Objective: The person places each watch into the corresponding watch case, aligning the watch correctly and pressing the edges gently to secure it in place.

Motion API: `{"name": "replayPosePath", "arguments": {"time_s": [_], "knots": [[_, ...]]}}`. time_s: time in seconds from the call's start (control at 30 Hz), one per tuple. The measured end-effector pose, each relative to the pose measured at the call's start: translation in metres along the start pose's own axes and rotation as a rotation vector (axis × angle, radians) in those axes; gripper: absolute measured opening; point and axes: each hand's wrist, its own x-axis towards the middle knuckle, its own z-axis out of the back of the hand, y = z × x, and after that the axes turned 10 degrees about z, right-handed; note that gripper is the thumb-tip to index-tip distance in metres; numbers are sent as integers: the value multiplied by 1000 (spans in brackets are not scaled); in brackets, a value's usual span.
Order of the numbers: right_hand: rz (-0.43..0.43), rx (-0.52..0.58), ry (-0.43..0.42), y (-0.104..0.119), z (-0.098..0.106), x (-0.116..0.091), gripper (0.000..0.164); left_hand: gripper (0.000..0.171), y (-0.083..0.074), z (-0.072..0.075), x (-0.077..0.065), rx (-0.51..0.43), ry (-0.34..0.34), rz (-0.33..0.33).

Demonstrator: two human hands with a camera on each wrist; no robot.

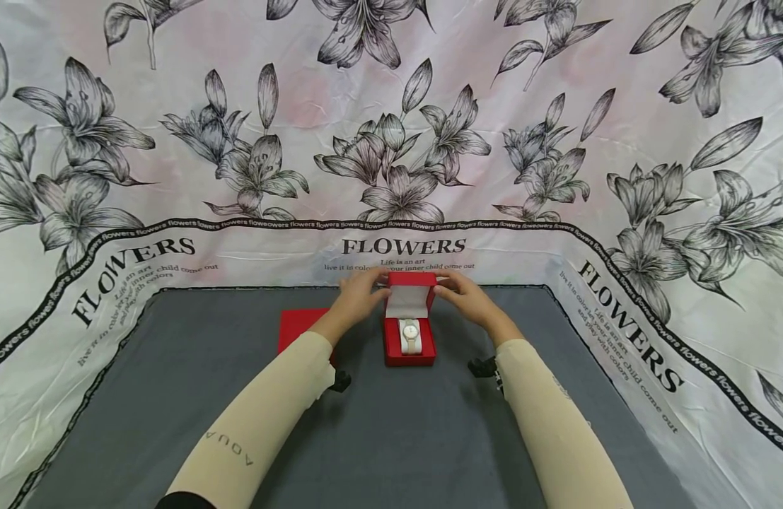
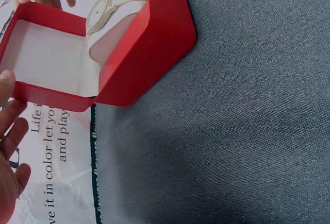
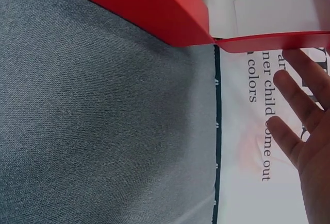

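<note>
A red watch box (image 1: 409, 360) stands on the grey surface with its lid (image 1: 407, 302) raised, showing a pale lining. Inside, a light-strapped wristwatch (image 1: 410, 332) with a round white dial is wrapped round a white cushion. My left hand (image 1: 358, 300) pinches the lid's left edge, thumb at the rim and a finger behind it. At the opposite edge, my right hand (image 1: 472, 302) holds the lid between thumb and index finger. The other fingers (image 3: 295, 98) of that hand spread out beside the lid, while its thumb is hidden in the right wrist view.
A flat red square (image 1: 297, 326) lies left of the box, partly covered by my left arm. The grey surface (image 1: 404, 438) is bordered by a white cloth (image 1: 270, 258) printed with flowers and lettering. The box sits near the far border.
</note>
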Motion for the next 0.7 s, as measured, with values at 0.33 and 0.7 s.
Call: {"name": "replayPosePath", "arguments": {"time_s": [0.33, 0.7], "knots": [[54, 12, -20, 4, 2, -1, 48, 48, -2, 2, -4, 11, -6, -23], [64, 17, -58, -2, 2, -8, 40, 46, 0, 0, -10, 29, -36, -55]]}}
